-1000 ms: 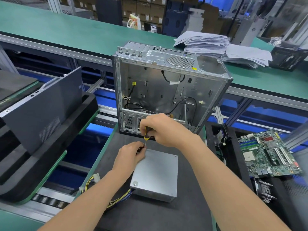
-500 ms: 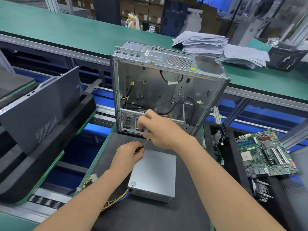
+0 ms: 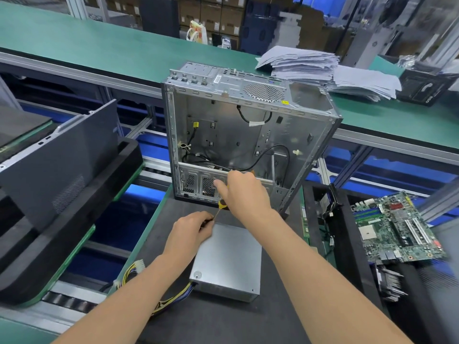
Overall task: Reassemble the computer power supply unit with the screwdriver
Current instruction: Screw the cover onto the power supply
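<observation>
Gripping screwdriver (image 3: 221, 204) in right hand (image 3: 244, 194) — shaft tilted, tip down-left at power supply unit (image 3: 231, 256) corner (left hand (image 3: 191, 232) pinching tip).

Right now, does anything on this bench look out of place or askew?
Mostly the motherboard on the right: it lies loose and askew, off the mat. The paper stack behind the case is splayed, and the PSU cables trail over the mat's left edge.

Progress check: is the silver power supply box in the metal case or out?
Out: the box lies on the dark mat before the case.
</observation>
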{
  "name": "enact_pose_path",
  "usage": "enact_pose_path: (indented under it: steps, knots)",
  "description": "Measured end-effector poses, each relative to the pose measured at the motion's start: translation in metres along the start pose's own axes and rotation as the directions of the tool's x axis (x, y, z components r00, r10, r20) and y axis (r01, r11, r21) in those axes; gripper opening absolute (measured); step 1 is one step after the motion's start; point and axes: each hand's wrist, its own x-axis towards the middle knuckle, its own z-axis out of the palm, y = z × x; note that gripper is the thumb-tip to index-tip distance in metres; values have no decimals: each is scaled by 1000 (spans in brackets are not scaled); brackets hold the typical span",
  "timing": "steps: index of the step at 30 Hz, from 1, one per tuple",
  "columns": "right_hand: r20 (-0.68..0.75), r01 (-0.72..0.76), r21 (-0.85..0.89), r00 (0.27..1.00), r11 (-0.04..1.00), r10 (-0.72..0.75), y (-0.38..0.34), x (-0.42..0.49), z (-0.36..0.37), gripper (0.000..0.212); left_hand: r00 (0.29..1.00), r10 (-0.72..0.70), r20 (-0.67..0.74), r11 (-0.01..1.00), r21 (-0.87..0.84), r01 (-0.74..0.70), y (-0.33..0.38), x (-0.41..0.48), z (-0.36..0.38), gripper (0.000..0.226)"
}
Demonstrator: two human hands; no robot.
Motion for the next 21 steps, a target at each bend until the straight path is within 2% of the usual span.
enact_pose_path:
  steps: [2, 3, 5, 7, 8, 11, 13, 14, 17, 19, 21]
  knots:
    - [31, 96, -15, 995, 995, -95, 5, 0, -6, 44, 1000, 2, 9, 1000, 5, -2, 0, 1, 0, 9]
    - [76, 207, 9, 975, 978, -207, 6, 0, -10, 35, 1000, 0, 13, 1000, 5, 0, -1, 2, 0, 8]
    - [184, 443, 72, 875, 894, -448, 12, 0, -21, 4, 1000, -4, 15, 1000, 9, 4, -2, 2, 0, 7]
    - [264, 588, 110, 760, 801, -594, 14, 1, -26, 23, 1000, -10, 13, 1000, 5, 10, -2, 1, 0, 5]
    - [279, 588, 129, 751, 799, -598, 13, 1, -26, 29, 1000, -13, 8, 1000, 1, 13, -2, 1, 0, 5]
    - [221, 516, 160, 812, 841, -540, 11, 3, -22, 22, 1000, -11, -11, 1000, 9, 12, -2, 0, 2, 4]
    - [149, 427, 180, 879, 886, -453, 7, 3, -17, 11, 1000, -3, -21, 1000, 9, 3, -2, 0, 2, 4]
    - [107, 386, 153, 909, 910, -404, 5, 2, -14, 12, 1000, 1, -22, 1000, 6, -1, -2, 0, 2, 4]
    - [2, 157, 143, 987, 977, -159, 0, 0, -1, 27, 1000, 2, -24, 1000, -1, -2, -2, 0, 2, 6]
    - [-20, -9, 146, 1000, 989, 12, -2, 1, 3, 38, 1000, 3, -26, 1000, 2, -3, -2, 0, 3, 7]
    - [-22, -23, 57, 999, 998, 24, 0, 2, 1, 52, 1000, 9, -20, 1000, 7, -9, -2, 0, 3, 8]
